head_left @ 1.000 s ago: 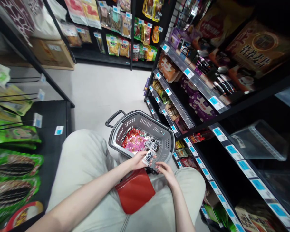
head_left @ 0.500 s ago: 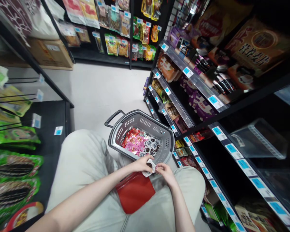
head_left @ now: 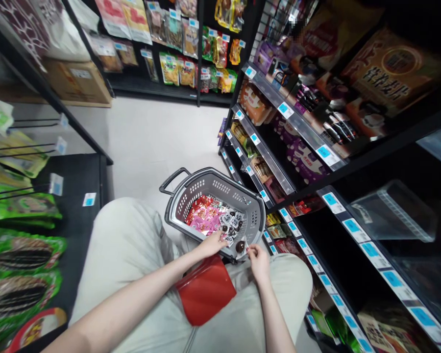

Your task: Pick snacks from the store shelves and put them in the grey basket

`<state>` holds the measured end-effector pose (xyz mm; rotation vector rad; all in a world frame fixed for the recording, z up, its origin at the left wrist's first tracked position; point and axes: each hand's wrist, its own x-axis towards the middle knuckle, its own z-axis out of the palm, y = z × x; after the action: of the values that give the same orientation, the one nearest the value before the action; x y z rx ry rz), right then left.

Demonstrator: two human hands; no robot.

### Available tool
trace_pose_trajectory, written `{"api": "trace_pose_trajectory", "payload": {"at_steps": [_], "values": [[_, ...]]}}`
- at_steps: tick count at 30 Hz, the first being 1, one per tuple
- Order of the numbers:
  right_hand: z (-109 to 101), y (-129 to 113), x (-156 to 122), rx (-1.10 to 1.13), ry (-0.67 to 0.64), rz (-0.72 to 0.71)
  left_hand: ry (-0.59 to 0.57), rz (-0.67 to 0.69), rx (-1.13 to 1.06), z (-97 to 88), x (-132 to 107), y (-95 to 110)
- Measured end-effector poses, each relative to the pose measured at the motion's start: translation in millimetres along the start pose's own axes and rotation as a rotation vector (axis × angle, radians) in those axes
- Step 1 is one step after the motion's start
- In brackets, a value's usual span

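Observation:
My right hand [head_left: 257, 259] pinches the edge of a small clear-and-white packet [head_left: 240, 246] with a dark round piece inside. It is held over the near rim of a grey plastic basket [head_left: 255, 206]. My left hand [head_left: 212, 243] is at the same rim, thumb and forefinger apart, its fingertips by the white packets [head_left: 232, 221] in the basket; whether they touch one is hard to see. Pink packets [head_left: 205, 218] and red packets [head_left: 197, 203] lie beside the white ones. Below my left wrist, a red pouch [head_left: 206, 289] rests between my legs.
The basket's handle [head_left: 172, 180] sticks out to the left. Dark shelving with price tags [head_left: 353, 226] rises close on the right. A rack of green bags [head_left: 22, 255] stands at the left. Ahead are a cardboard box [head_left: 77, 81] and hanging snack bags [head_left: 169, 68] beyond the pale floor [head_left: 143, 132].
My left hand has let go of the small packet and moved slightly left, toward the basket. My right hand has kept the packet and moved slightly right, so my hands are farther apart.

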<state>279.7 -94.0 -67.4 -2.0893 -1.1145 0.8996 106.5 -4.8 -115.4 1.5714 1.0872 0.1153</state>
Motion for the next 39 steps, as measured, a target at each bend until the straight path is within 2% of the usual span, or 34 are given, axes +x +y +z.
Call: {"api": "trace_pose_trajectory", "payload": {"at_steps": [6, 13, 26, 31, 39], "values": [[-2, 6, 2, -0.102, 0.081, 0.048, -0.199, 0.104, 0.334, 4.0, -19, 3], [-3, 6, 3, -0.177, 0.104, 0.082, -0.27, 0.068, 0.635, 5.1, -27, -4], [-3, 16, 6, -0.206, 0.083, 0.069, -0.306, 0.05, 0.747, 3.3, -27, 1], [1, 18, 6, -0.235, 0.007, 0.045, -0.306, 0.053, 0.752, 2.5, -29, 2], [3, 9, 2, -0.289, -0.09, 0.046, -0.306, 0.057, 0.741, 1.9, -31, 4]]}}
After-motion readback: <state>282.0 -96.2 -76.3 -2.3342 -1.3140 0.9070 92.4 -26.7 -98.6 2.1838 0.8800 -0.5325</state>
